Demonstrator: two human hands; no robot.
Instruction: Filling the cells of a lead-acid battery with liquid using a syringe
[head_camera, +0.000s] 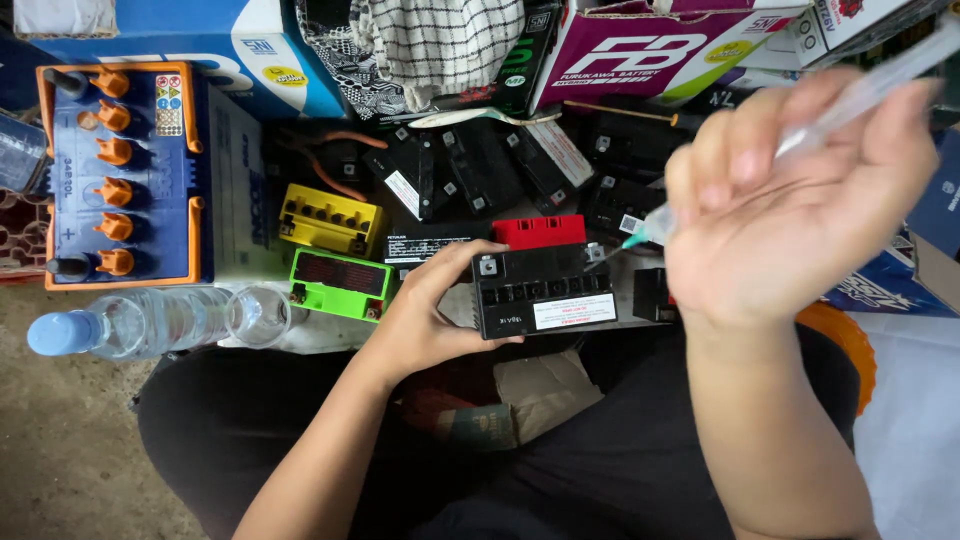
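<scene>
We are gripping a small black battery (541, 291) with our left hand (432, 318), fingers wrapped around its left end and thumb on its top edge. The battery is sitting just above our lap, its long axis running left to right across the view, its top face with the row of cell ports turned up toward the camera and a white label on the near side. Our right hand (790, 205) is raised and blurred, fingers curled around a clear syringe (800, 140). The syringe is lying on a diagonal, its plunger end reaching up to the right and its teal-tipped needle end pointing down-left toward the battery's right corner, just short of touching as far as we can tell.

We are counting one large blue battery (125, 175) with six orange caps at the left, one yellow battery (328, 220), one green battery (340, 283), one red-topped battery (540, 231), and several black ones heaped behind. One clear water bottle (140, 322) with a blue cap is lying on its side, left of our arm.
</scene>
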